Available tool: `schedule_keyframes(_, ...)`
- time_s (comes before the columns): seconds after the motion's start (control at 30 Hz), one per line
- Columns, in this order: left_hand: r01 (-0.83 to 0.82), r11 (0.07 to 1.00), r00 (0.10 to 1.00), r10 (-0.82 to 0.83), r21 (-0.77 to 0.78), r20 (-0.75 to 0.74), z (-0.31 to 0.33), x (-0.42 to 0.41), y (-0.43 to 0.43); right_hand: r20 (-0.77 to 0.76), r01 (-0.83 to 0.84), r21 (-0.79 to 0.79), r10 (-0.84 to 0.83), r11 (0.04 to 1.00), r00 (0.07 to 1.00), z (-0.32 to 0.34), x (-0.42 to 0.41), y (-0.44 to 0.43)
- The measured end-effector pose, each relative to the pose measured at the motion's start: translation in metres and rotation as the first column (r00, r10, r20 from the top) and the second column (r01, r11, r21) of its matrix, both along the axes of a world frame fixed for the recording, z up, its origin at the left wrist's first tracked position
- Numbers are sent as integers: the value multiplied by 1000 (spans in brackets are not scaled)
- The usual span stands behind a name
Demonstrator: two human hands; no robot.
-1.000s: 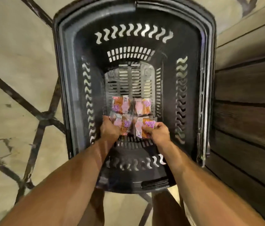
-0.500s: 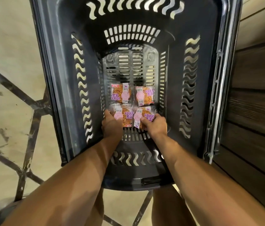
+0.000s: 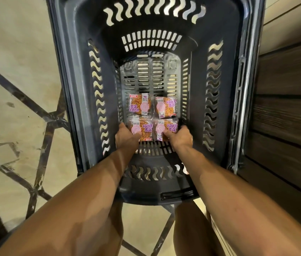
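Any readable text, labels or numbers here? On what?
No text is sharp enough to quote.
Purple block characters on the four clear-wrapped orange snack packets, far left packet, far right packet, near left packet, near right packet: blurred.
Red corner tag on far left packet: too small.
Fine print on their pink bands: too small.
Dark grey slotted plastic basket: no text seen.

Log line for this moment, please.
left hand: grips near-left snack packet | right hand: grips near-right snack packet | both on basket floor | far-left snack packet, far-right snack packet: lying free beyond
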State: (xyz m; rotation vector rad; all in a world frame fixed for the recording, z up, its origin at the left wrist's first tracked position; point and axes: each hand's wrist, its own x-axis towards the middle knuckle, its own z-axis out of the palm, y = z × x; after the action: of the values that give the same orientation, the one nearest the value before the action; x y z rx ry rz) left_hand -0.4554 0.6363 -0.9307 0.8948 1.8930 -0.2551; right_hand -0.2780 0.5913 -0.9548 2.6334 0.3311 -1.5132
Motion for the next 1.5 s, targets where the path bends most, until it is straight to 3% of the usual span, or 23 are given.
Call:
schedule_keyframes(0.13, 128, 992, 988, -129, 22, 80, 56, 6, 22, -13, -130, 60, 131, 990, 991, 60, -3, 14)
schedule_keyframes(0.27, 275, 949, 947, -295, 154, 127, 143, 21, 55, 97, -437, 137, 427, 889, 899, 150, 1, 44)
schedule_keyframes(0.5, 657, 682, 752, -625, 322, -211, 355, 23, 119, 337, -776, 186, 703, 603, 626, 363, 17, 118)
schedule_keyframes(0.6, 765, 569, 644, -682, 301, -347, 462, 20, 143, 450, -854, 172, 732, 490, 511, 466, 18, 145)
schedule_keyframes(0.67, 788, 524, 615, -666, 323, -422, 536, 20, 154, 526, -868, 206, 697, 452, 488, 538, 19, 160)
schedule_keyframes(0.9, 763, 387, 646, -468, 517, -603, 754, 25, 175, 738, -872, 326, 479, 365, 476, 753, 31, 190)
schedule_keyframes(1.13, 838, 166, 524, -515, 520, -679, 896, 75, 183, 801, -851, 336, 354, 404, 484, 909, 86, 185)
schedule_keyframes(1.23, 825, 43, 489, -554, 563, -674, 938, 108, 188, 824, -822, 315, 293, 475, 485, 950, 116, 168)
schedule_keyframes(1.5, 759, -312, 270, -646, 571, -713, 990, 204, 139, 868, -604, 305, 46, 736, 494, 1007, 170, 54)
